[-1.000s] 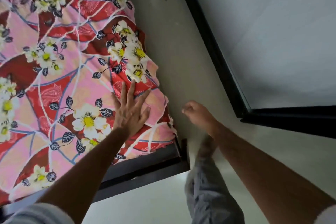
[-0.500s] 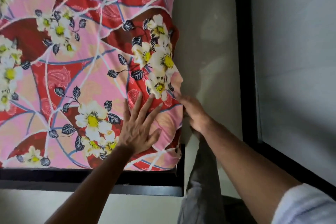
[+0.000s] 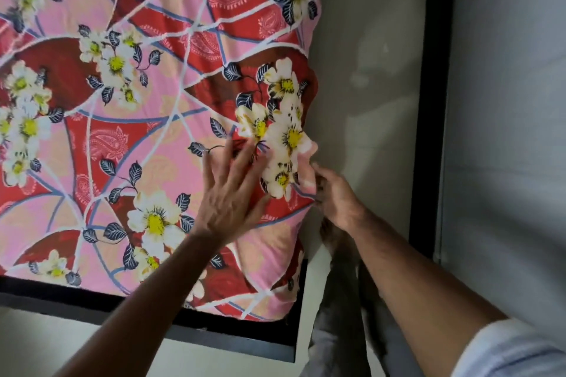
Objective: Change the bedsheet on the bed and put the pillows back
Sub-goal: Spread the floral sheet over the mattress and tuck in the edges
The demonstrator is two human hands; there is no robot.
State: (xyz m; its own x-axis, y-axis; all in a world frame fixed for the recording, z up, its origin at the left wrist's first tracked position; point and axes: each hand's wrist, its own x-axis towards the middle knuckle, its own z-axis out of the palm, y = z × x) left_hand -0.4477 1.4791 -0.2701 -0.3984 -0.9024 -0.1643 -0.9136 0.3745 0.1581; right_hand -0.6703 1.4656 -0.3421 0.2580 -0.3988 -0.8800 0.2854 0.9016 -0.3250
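A pink and red bedsheet [image 3: 137, 138] with white flowers and dark leaves covers the mattress and fills the left of the view. My left hand [image 3: 229, 196] lies flat on the sheet near its right edge, fingers spread and straight. My right hand [image 3: 333, 196] is at the sheet's right edge beside the mattress, its fingers curled on the fabric there. No pillow is in view.
The black bed frame [image 3: 232, 343] runs along the near edge below the sheet. A grey floor strip [image 3: 367, 70] lies right of the bed. A second black-framed bed [image 3: 435, 101] with a grey surface stands at the far right. My leg in grey trousers [image 3: 340, 315] stands between them.
My right hand moved left from the open floor to the sheet's edge and took hold of it. My left hand stayed flat on the sheet while the view swung round.
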